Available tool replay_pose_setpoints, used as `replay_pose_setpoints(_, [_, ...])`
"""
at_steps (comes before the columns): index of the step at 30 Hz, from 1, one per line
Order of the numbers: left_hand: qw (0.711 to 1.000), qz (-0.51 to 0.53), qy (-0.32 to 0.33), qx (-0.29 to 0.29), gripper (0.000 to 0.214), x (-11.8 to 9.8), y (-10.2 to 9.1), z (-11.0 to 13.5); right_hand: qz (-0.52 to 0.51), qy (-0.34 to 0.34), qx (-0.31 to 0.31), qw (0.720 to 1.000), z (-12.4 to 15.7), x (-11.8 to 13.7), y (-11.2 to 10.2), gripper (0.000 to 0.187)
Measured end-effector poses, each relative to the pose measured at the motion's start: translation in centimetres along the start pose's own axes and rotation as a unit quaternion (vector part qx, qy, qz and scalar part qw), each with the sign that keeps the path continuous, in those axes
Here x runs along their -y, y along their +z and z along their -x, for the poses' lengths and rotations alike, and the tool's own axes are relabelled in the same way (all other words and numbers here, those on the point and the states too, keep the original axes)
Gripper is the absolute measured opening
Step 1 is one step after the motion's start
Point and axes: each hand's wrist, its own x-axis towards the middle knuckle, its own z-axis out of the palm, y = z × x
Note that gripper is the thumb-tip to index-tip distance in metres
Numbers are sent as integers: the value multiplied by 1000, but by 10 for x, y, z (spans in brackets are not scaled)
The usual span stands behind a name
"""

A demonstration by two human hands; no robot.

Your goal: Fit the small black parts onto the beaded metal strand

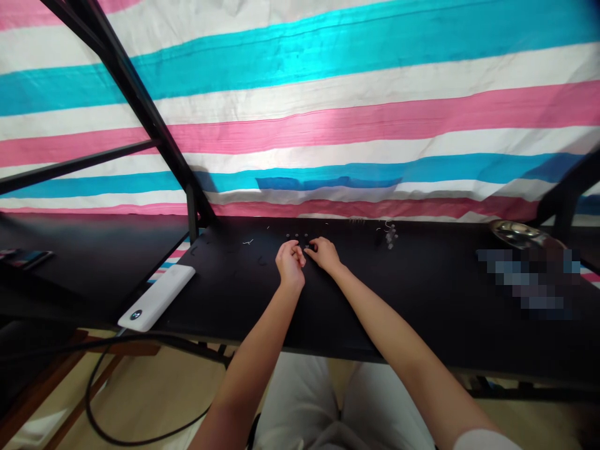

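Note:
My left hand [291, 261] is raised just over the black table [244, 300], its fingers curled inward. Whatever may be inside those fingers is too small to make out. Close beside it, my right hand [325, 255] rests low on the tabletop with thumb and forefinger drawn together at a tiny greyish piece [307, 248]. Beyond both hands, small round grey pieces [297, 235] lie in a short row. A loose cluster of similar grey pieces [390, 237] sits farther right.
A white power bank [162, 294] with a black cable lies left. Thin white scraps [248, 241] are scattered behind the hands. A shiny metal bowl [520, 232] stands far right beside a blurred patch. Black frame bars [154, 131] and a striped sheet [328, 137] rise behind.

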Motion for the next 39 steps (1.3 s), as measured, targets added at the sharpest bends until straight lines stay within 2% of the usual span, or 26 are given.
replay_pose_setpoints(7, [1000,-12,-3,-1,15,2,-2,-3,18,6,-6,1000,5,3,-3,23])
replay_pose_setpoints(10, [998,-50,31,0,16,5,-4,-4,35,5,-9,999,10,5,-7,21])
replay_pose_setpoints(13, [986,-134,98,29,19,9,-6,-1,74,13,-10,997,21,5,-15,17])
replay_pose_setpoints(15, [962,-215,154,68,20,12,-7,2,107,19,-5,994,31,-1,-26,14])
replay_pose_setpoints(17, [922,-305,211,114,20,16,-8,7,139,29,3,990,43,-11,-40,12])
replay_pose_setpoints(21, [805,-463,300,217,20,21,-9,16,161,107,-8,981,65,-44,-77,13])
replay_pose_setpoints(23, [762,-510,315,247,20,23,-9,17,149,171,-14,974,73,-63,-95,15])
replay_pose_setpoints(26, [736,-546,318,245,20,22,-9,16,125,275,-21,953,80,-86,-114,19])
replay_pose_setpoints(29, [729,-556,325,232,21,21,-9,14,141,325,-63,933,81,-100,-121,26])
replay_pose_setpoints(32, [723,-558,336,231,21,21,-9,14,161,331,-117,922,79,-106,-118,34])
replay_pose_setpoints(35, [706,-573,338,243,21,24,-8,17,160,328,-144,920,75,-110,-112,35])
replay_pose_setpoints(37, [685,-589,333,270,21,28,-5,22,156,327,-151,920,72,-113,-109,34])
replay_pose_setpoints(39, [649,-605,330,321,21,33,0,28,154,325,-151,921,69,-117,-108,35])
